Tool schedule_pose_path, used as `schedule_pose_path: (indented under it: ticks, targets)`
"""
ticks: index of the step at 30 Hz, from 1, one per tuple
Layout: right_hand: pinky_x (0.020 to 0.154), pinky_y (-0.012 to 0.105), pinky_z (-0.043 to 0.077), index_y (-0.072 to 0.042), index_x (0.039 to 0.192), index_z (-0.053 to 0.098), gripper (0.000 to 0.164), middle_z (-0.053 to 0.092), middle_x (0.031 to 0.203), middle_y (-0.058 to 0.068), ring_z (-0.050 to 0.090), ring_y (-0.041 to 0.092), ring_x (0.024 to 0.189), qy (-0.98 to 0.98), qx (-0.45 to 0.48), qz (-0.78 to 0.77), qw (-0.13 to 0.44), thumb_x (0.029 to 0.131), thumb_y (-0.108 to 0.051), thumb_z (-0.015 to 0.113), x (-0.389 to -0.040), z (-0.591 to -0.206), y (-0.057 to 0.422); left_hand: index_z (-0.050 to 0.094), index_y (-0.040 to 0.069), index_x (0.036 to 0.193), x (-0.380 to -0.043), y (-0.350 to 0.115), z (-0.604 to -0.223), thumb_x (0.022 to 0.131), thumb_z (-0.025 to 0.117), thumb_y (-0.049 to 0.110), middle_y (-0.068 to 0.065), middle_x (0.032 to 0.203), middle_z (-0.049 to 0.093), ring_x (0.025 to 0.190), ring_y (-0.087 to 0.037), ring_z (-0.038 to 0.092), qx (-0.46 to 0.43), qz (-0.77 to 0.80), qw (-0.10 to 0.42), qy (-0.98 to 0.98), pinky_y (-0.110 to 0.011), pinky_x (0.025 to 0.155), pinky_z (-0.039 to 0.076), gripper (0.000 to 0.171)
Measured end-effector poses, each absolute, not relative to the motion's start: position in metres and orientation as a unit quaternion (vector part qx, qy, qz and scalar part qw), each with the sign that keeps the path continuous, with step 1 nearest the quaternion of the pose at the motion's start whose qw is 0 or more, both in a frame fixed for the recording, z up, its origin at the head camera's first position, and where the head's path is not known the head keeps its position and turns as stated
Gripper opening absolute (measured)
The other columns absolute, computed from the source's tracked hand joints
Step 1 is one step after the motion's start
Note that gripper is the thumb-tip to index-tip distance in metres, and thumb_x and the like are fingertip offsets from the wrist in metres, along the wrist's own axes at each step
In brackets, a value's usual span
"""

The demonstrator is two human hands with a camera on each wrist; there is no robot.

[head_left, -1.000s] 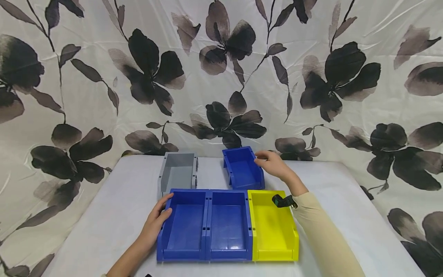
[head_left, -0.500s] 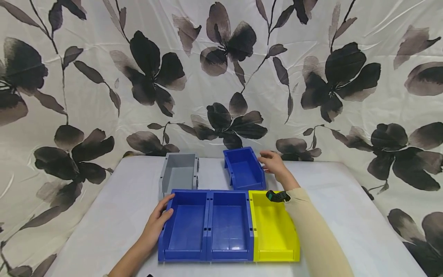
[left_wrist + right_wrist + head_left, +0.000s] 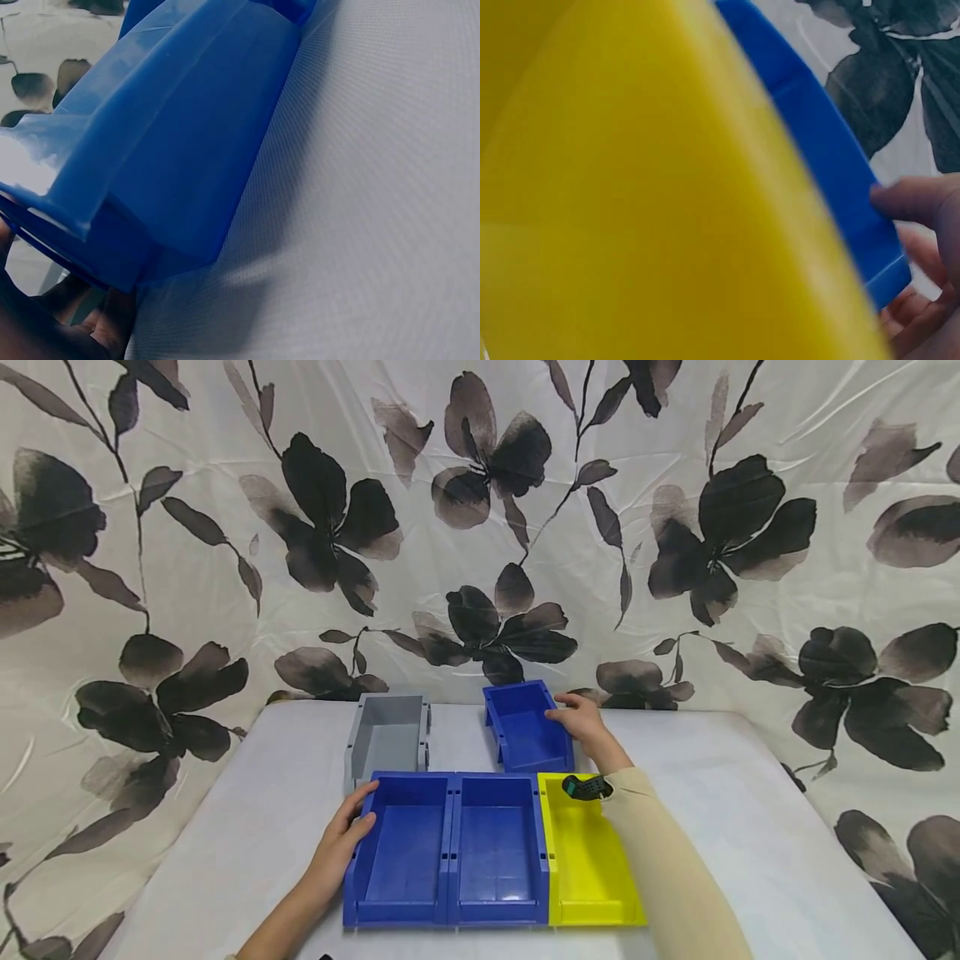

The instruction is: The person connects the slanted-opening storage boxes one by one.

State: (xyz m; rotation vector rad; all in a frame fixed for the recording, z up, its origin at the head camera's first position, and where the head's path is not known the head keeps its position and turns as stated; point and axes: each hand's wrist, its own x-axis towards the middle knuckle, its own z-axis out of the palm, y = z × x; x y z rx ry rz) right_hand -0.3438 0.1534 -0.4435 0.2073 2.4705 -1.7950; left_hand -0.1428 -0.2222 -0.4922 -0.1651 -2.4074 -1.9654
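Three bins stand side by side at the table's front: a left blue bin point(image 3: 405, 852), a middle blue bin point(image 3: 498, 843) and a yellow bin point(image 3: 585, 860). My left hand point(image 3: 335, 847) holds the left blue bin at its back left corner, thumb near the rim; the left wrist view shows fingers point(image 3: 112, 319) at that corner. Behind the row, slightly turned, stands a separate blue bin point(image 3: 528, 727). My right hand point(image 3: 587, 727) pinches its right wall, thumb over the inner side and the other fingers outside, as the right wrist view shows with the thumb point(image 3: 907, 199).
A grey bin point(image 3: 388, 739) stands behind the row, left of the separate blue bin. White cloth point(image 3: 750, 827) covers the table. A flower-print sheet point(image 3: 487, 527) hangs right behind the table's back edge. My right forearm crosses over part of the yellow bin.
My right hand came away from the separate blue bin's right side, then moved back left and took its wall between thumb and fingers. The left hand kept its hold.
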Motion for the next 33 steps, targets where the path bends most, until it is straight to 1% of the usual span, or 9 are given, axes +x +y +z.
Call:
schedule_pose_path:
  ticks: [7, 12, 14, 17, 19, 21, 24, 29, 33]
  targets:
    - [0.102, 0.048, 0.037, -0.006, 0.131, 0.06, 0.046, 0.049, 0.138, 0.018, 0.046, 0.035, 0.124, 0.798, 0.085, -0.597, -0.013, 0.086, -0.009, 0.064, -0.348, -0.453, 0.142, 0.036, 0.019, 0.149, -0.142, -0.223, -0.493, 0.104, 0.044, 0.021, -0.022, 0.141, 0.041, 0.122, -0.039, 0.044, -0.047, -0.629, 0.014, -0.776, -0.048, 0.093, 0.039, 0.046]
    - [0.102, 0.046, 0.037, -0.008, 0.132, 0.059, 0.049, 0.047, 0.141, 0.017, 0.043, 0.032, 0.128, 0.786, 0.1, -0.608, -0.051, 0.084, -0.009, 0.063, -0.348, -0.456, 0.134, 0.035, 0.019, 0.149, -0.142, -0.222, -0.493, 0.104, 0.043, 0.021, -0.023, 0.143, 0.038, 0.126, -0.04, 0.04, -0.05, -0.626, 0.013, -0.778, -0.056, 0.097, 0.033, 0.046]
    - [0.099, 0.044, 0.039, -0.007, 0.133, 0.059, 0.049, 0.049, 0.137, 0.017, 0.046, 0.031, 0.122, 0.78, 0.099, -0.615, -0.063, 0.084, -0.009, 0.063, -0.348, -0.454, 0.133, 0.034, 0.019, 0.149, -0.141, -0.222, -0.493, 0.104, 0.043, 0.021, -0.022, 0.145, 0.036, 0.128, -0.04, 0.037, -0.052, -0.627, 0.012, -0.777, -0.059, 0.098, 0.03, 0.046]
    - [0.089, 0.039, 0.042, -0.007, 0.131, 0.061, 0.049, 0.056, 0.122, 0.016, 0.051, 0.028, 0.105, 0.767, 0.099, -0.629, -0.083, 0.082, -0.008, 0.063, -0.349, -0.449, 0.134, 0.034, 0.02, 0.149, -0.141, -0.222, -0.493, 0.104, 0.043, 0.023, -0.021, 0.146, 0.036, 0.129, -0.04, 0.037, -0.052, -0.631, 0.01, -0.774, -0.059, 0.098, 0.031, 0.046]
    - [0.082, 0.036, 0.042, -0.007, 0.13, 0.062, 0.049, 0.058, 0.111, 0.015, 0.051, 0.025, 0.094, 0.757, 0.103, -0.638, -0.093, 0.081, -0.006, 0.063, -0.349, -0.443, 0.137, 0.034, 0.02, 0.149, -0.141, -0.222, -0.493, 0.104, 0.043, 0.023, -0.021, 0.146, 0.035, 0.129, -0.04, 0.037, -0.054, -0.632, 0.009, -0.773, -0.059, 0.098, 0.031, 0.046]
    - [0.079, 0.035, 0.041, -0.008, 0.129, 0.063, 0.048, 0.059, 0.106, 0.014, 0.051, 0.024, 0.089, 0.752, 0.108, -0.644, -0.093, 0.081, -0.006, 0.063, -0.349, -0.437, 0.141, 0.034, 0.02, 0.149, -0.141, -0.222, -0.494, 0.104, 0.043, 0.024, -0.021, 0.146, 0.036, 0.128, -0.04, 0.037, -0.055, -0.634, 0.008, -0.772, -0.059, 0.098, 0.031, 0.046]
    - [0.084, 0.037, 0.043, -0.009, 0.131, 0.062, 0.049, 0.058, 0.112, 0.015, 0.053, 0.025, 0.095, 0.746, 0.11, -0.652, -0.082, 0.082, -0.006, 0.062, -0.349, -0.424, 0.15, 0.034, 0.02, 0.149, -0.141, -0.222, -0.494, 0.104, 0.043, 0.023, -0.021, 0.146, 0.036, 0.129, -0.04, 0.037, -0.057, -0.633, 0.01, -0.772, -0.059, 0.098, 0.031, 0.046]
    - [0.099, 0.046, 0.038, -0.008, 0.134, 0.057, 0.052, 0.046, 0.141, 0.015, 0.045, 0.029, 0.122, 0.73, 0.106, -0.673, -0.06, 0.082, -0.004, 0.06, -0.344, -0.401, 0.167, 0.035, 0.019, 0.149, -0.142, -0.222, -0.495, 0.104, 0.043, 0.023, -0.022, 0.145, 0.036, 0.128, -0.041, 0.038, -0.061, -0.631, 0.016, -0.773, -0.059, 0.098, 0.031, 0.046]
    - [0.099, 0.045, 0.036, -0.008, 0.135, 0.056, 0.055, 0.046, 0.142, 0.011, 0.043, 0.028, 0.123, 0.721, 0.106, -0.683, -0.057, 0.081, -0.002, 0.058, -0.338, -0.388, 0.18, 0.035, 0.019, 0.149, -0.142, -0.222, -0.494, 0.104, 0.043, 0.023, -0.022, 0.148, 0.033, 0.132, -0.041, 0.032, -0.058, -0.629, 0.016, -0.775, -0.062, 0.1, 0.027, 0.046]
